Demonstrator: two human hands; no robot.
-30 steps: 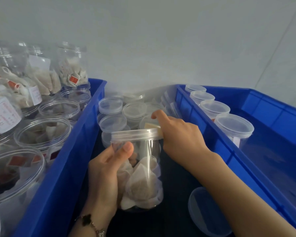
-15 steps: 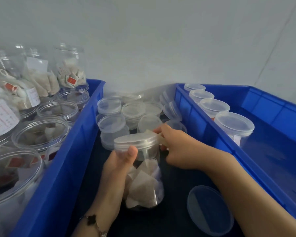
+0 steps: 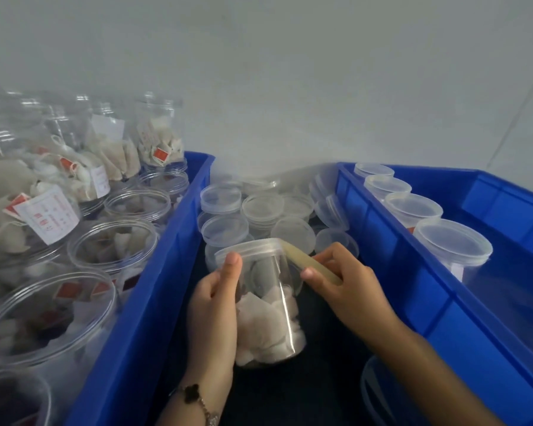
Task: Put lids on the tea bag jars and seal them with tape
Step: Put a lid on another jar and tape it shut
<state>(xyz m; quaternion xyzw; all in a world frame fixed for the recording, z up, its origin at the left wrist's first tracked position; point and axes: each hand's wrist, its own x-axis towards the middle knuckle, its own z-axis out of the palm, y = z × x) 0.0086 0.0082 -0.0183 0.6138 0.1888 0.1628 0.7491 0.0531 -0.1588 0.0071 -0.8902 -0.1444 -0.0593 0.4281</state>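
Note:
A clear jar [image 3: 271, 305] filled with white tea bags stands tilted on the dark surface between two blue crates. It wears a translucent lid [image 3: 250, 249]. My left hand [image 3: 213, 305] grips the jar's left side, thumb pressed on the lid's rim. My right hand [image 3: 342, 284] pinches a yellowish strip of tape [image 3: 308, 262] that runs from the lid's right edge down toward my fingers.
The left blue crate [image 3: 154, 287] holds several open jars [image 3: 111, 250] of tea bags. The right blue crate [image 3: 413, 272] holds lidded jars [image 3: 453, 250]. Loose lids [image 3: 259, 210] are stacked behind the jar. Another lid [image 3: 373, 392] lies at lower right.
The jar has tilted toward me and turned. My right hand has moved back from the lid, drawing the tape strip out to the lower right.

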